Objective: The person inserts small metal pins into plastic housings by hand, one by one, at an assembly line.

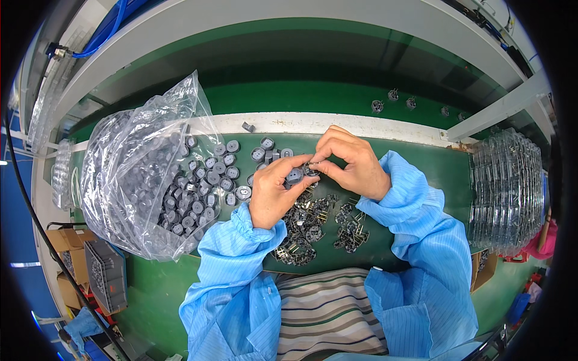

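Note:
My left hand [268, 192] pinches a round grey plastic cap [294, 176] between thumb and fingers. Against it, the fingertips of my right hand [354, 162] hold a small dark part with metal pins [311, 169]; the fingers partly hide where the two pieces meet. Below my hands lies a heap of black pinned parts [304, 231], with a smaller cluster [349, 230] to its right. Left of my left hand, many loose grey caps [195, 201] spill from a large clear plastic bag [120, 174]. A few more caps [268, 144] sit just beyond that hand.
A pale rail [289, 122] crosses behind the green work surface [415, 240]. Several dark parts [377, 106] stand on the green strip beyond. Clear plastic trays [506, 186] are stacked at the right. A grey bin [105, 277] and cardboard boxes [69, 243] are at lower left.

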### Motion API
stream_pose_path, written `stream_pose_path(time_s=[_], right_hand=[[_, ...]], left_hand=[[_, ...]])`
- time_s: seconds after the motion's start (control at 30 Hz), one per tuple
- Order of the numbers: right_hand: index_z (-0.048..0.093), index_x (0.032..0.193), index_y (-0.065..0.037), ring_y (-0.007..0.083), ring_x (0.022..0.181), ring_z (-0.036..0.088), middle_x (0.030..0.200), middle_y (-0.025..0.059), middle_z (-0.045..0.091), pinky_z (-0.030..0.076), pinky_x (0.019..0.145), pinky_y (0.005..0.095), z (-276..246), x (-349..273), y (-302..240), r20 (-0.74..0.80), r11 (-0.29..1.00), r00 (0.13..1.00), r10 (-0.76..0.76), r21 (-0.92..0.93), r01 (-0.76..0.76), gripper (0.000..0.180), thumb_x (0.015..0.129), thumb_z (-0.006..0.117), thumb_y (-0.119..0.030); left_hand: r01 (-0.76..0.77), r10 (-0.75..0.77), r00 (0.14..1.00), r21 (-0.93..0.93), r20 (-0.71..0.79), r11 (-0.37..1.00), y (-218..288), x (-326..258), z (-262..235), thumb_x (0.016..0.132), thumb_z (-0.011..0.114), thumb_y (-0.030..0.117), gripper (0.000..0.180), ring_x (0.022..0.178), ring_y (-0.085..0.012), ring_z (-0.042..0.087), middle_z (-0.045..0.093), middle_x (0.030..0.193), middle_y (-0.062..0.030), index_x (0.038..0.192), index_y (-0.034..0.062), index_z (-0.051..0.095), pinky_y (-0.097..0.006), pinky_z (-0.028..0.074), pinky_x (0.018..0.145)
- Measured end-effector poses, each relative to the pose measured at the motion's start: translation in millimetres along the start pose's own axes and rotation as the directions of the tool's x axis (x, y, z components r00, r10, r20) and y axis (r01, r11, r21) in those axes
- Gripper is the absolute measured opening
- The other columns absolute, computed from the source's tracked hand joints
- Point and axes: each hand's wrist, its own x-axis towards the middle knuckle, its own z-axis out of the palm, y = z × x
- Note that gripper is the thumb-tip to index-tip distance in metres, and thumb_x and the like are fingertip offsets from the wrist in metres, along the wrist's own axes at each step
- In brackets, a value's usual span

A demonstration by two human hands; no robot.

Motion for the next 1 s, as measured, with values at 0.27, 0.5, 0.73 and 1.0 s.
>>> stream_pose_path(time_s=[0.27, 0.5, 0.73, 1.0], right_hand=[[0.068, 0.085, -0.001, 0.0222, 0.081, 0.060, 0.084, 0.0077, 0.062, 0.049, 0.069, 0.0336, -1, -1, 1, 0.007, 1.000, 0.999, -0.031, 0.003, 0.031, 0.015, 0.077, 0.080, 0.002], [0.066, 0.086, 0.000, 0.0216, 0.078, 0.063, 0.084, 0.0091, 0.063, 0.049, 0.067, 0.0320, 2, -6, 7, 0.081, 0.909, 0.965, 0.249, 0.325, -0.262, 0.014, 0.080, 0.079, 0.002], [0.068, 0.087, 0.000, 0.0132, 0.078, 0.063, 0.087, 0.0060, 0.065, 0.051, 0.066, 0.0273, 1, -3, 1, -0.008, 0.981, 0.991, -0.136, -0.144, 0.133, 0.011, 0.082, 0.079, 0.000], [0.068, 0.095, 0.003, 0.0121, 0.090, 0.063, 0.099, 0.0079, 0.064, 0.052, 0.082, 0.0261, -7, -4, 4, 0.184, 0.583, 0.907, 0.379, 0.713, -0.389, 0.009, 0.089, 0.072, 0.008]], left_hand=[[0.019, -0.019, 1.000, 0.016, 0.017, 1.000, 0, -2, 3, 0.077, 0.086, 0.008, 0.037, 0.087, -0.0221, 0.074, 0.075, 0.099, -0.0131, 0.111, 0.0018, 0.073, -0.031, 0.058, 0.076], [0.012, -0.014, 0.999, 0.030, 0.049, 0.999, 1, -1, -1, 0.078, 0.086, 0.008, 0.036, 0.088, -0.0213, 0.074, 0.076, 0.098, -0.0128, 0.111, 0.0019, 0.073, -0.031, 0.057, 0.076], [0.005, -0.005, 0.999, -0.006, 0.035, 1.000, -5, 0, 0, 0.079, 0.086, 0.013, 0.036, 0.080, -0.0271, 0.073, 0.074, 0.094, -0.0138, 0.111, 0.0044, 0.072, -0.036, 0.057, 0.069], [0.071, -0.069, 0.997, -0.081, 0.032, 0.994, 1, -1, -2, 0.076, 0.086, 0.008, 0.036, 0.082, -0.0264, 0.074, 0.074, 0.095, -0.0151, 0.109, 0.0040, 0.073, -0.036, 0.058, 0.072]])
